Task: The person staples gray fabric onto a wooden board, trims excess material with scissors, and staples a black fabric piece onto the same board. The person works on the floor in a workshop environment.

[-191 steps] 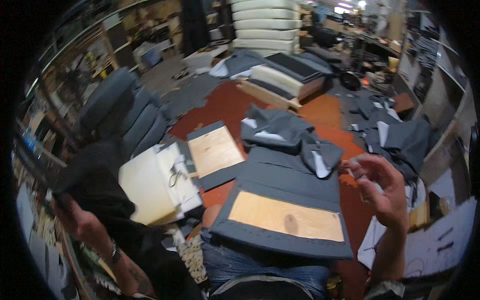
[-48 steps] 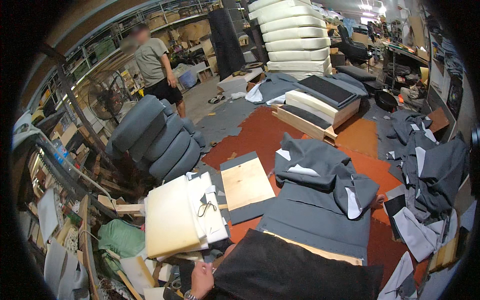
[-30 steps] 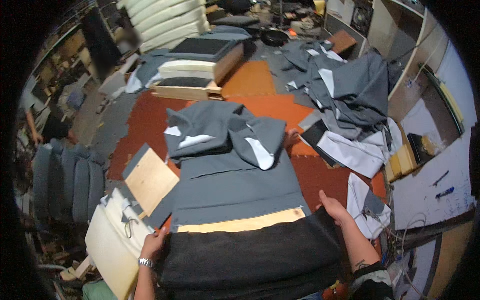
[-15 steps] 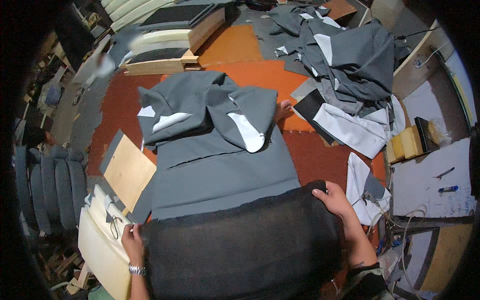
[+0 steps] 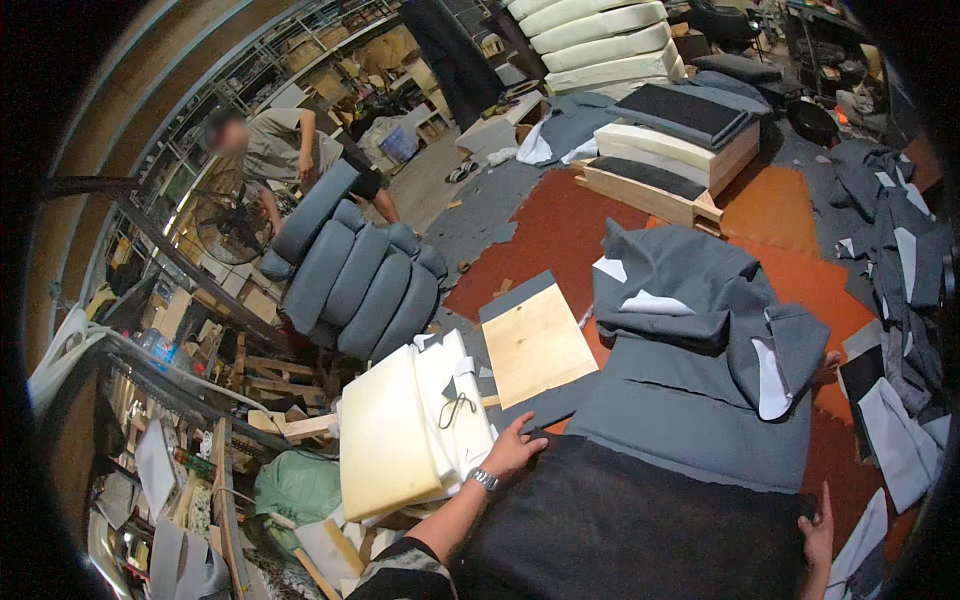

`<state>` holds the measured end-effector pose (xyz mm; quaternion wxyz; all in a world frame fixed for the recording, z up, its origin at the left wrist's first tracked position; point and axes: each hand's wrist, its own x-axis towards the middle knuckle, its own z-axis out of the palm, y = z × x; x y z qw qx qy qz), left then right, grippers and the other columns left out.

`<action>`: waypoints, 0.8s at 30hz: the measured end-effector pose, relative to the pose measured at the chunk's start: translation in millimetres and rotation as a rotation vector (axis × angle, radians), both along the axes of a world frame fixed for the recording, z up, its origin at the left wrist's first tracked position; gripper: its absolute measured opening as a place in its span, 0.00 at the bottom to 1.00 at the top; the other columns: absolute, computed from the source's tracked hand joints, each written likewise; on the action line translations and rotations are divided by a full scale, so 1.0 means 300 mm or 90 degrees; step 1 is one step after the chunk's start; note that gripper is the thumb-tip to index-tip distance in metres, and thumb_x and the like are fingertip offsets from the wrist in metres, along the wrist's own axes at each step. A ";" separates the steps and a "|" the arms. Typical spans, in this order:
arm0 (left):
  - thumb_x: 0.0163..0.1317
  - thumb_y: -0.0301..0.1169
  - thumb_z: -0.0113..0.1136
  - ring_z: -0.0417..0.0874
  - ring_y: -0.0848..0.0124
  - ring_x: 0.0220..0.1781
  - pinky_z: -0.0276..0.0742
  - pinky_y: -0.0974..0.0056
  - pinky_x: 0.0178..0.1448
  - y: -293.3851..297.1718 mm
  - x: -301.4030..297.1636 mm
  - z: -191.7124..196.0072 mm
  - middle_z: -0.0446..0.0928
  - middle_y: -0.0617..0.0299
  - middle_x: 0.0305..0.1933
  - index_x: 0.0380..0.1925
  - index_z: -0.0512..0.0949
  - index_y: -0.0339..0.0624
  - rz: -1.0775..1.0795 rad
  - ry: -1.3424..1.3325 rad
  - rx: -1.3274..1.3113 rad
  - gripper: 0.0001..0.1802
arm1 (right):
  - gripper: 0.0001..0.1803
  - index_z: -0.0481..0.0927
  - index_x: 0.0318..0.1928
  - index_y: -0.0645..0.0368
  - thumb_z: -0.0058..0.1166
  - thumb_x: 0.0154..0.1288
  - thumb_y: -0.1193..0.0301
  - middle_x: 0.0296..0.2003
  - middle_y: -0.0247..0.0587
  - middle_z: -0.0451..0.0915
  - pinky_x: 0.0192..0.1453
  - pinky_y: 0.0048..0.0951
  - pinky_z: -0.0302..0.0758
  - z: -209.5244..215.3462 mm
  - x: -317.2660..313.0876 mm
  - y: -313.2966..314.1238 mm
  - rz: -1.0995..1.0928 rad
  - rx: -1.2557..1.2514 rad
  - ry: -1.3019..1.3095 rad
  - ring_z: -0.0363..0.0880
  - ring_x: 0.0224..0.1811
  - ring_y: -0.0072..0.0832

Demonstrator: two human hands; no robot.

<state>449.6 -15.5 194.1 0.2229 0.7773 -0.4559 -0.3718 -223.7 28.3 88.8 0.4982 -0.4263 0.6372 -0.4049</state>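
A black cloth (image 5: 640,525) lies spread in front of me, its far edge over a grey upholstery panel (image 5: 700,410). At the cloth's far left corner is my left hand (image 5: 512,450), fingers apart and touching the edge. My right hand (image 5: 818,530) is at the right edge, its index finger stretched out and its thumb on or beside the cloth; its other fingers are partly hidden. A bunched grey cover (image 5: 680,270) with white lining patches rests on the panel's far end. To the right of the bunched cover, part of a bare foot (image 5: 828,367) shows.
Left of me lie cream foam slabs (image 5: 390,430) and a wooden board (image 5: 540,345). Beyond them are stacked grey cushions (image 5: 365,290), a fan (image 5: 232,215) and another person (image 5: 290,150). Padded wooden frames (image 5: 660,170) stand ahead. Grey fabric (image 5: 890,240) heaps at right.
My view has swung left, bringing the other person and the fan into sight. My left fingers have spread from their pinch at the cloth's edge, and my right index finger now points outward.
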 end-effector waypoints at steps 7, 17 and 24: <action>0.68 0.36 0.72 0.77 0.78 0.31 0.74 0.66 0.36 -0.014 0.013 -0.035 0.81 0.69 0.32 0.67 0.71 0.48 0.022 0.082 -0.005 0.30 | 0.27 0.81 0.65 0.64 0.59 0.64 0.79 0.62 0.44 0.83 0.74 0.37 0.69 0.093 0.036 0.019 0.022 0.151 0.041 0.79 0.65 0.35; 0.66 0.28 0.73 0.85 0.76 0.41 0.80 0.69 0.48 -0.082 0.029 0.024 0.87 0.65 0.42 0.48 0.86 0.37 -0.015 0.206 0.066 0.13 | 0.19 0.85 0.60 0.60 0.64 0.72 0.69 0.54 0.37 0.86 0.63 0.32 0.76 0.146 0.043 -0.048 0.025 0.273 -0.050 0.81 0.56 0.27; 0.56 0.19 0.77 0.86 0.74 0.40 0.85 0.69 0.49 -0.104 0.030 0.040 0.87 0.61 0.43 0.49 0.85 0.31 0.017 0.240 0.137 0.20 | 0.19 0.85 0.61 0.60 0.62 0.70 0.75 0.53 0.36 0.86 0.62 0.31 0.77 0.150 0.052 -0.104 0.083 0.268 -0.086 0.82 0.54 0.26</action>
